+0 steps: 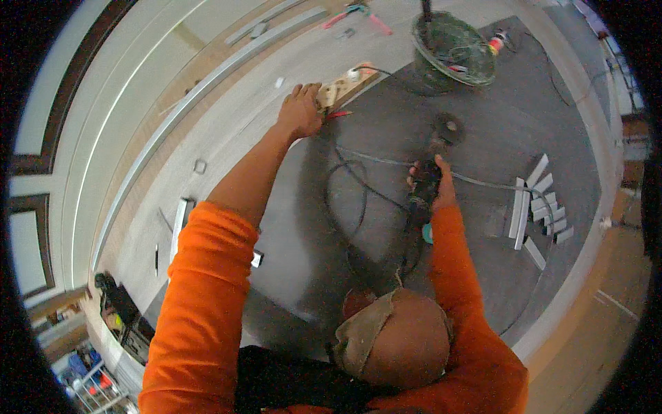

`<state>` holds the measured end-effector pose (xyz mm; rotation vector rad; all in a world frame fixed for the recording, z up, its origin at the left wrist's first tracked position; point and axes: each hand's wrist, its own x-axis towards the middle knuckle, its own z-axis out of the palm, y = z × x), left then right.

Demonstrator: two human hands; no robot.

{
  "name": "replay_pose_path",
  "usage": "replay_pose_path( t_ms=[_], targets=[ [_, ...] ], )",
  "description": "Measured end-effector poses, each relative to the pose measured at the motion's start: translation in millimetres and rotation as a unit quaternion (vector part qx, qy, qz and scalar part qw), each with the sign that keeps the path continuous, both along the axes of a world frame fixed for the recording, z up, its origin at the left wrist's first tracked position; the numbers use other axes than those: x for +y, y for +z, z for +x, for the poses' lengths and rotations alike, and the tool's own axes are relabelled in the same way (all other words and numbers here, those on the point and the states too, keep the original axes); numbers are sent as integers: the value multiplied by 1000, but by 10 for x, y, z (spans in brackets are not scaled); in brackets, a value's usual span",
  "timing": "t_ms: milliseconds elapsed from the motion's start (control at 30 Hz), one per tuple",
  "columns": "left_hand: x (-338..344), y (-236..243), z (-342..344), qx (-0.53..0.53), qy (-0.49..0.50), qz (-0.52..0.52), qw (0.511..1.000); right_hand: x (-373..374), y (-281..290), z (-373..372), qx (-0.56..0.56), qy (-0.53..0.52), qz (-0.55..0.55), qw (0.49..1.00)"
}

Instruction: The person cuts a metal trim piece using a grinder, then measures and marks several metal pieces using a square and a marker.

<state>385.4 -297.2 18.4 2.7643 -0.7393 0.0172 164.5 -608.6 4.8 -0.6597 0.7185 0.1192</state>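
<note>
My right hand is closed around the dark body of an angle grinder, whose round disc points away from me over the grey board. Out to the left, my left hand grips the near end of a pale power strip; its fingertips are partly hidden. A white plug with a dark cord sits in the strip's far part. Beside the left hand lies a small red-handled item. A dark cord loops across the board between my arms.
Several cut metal profile pieces lie at the right. A dark green bucket stands at the far side, near red-handled pliers. A long metal profile runs along the left. A grey cable crosses the board.
</note>
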Motion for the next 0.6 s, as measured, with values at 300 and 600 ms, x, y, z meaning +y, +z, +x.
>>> replay_pose_path(
  t_ms=[300, 600],
  targets=[
    [3026, 970, -1620, 208, 80, 75, 972, 246, -293, -341, 46, -2, -304, 951],
    [4017, 1258, -4472, 394, 263, -23, 881, -45, -434, -478, 111, -13, -544, 832]
  ],
)
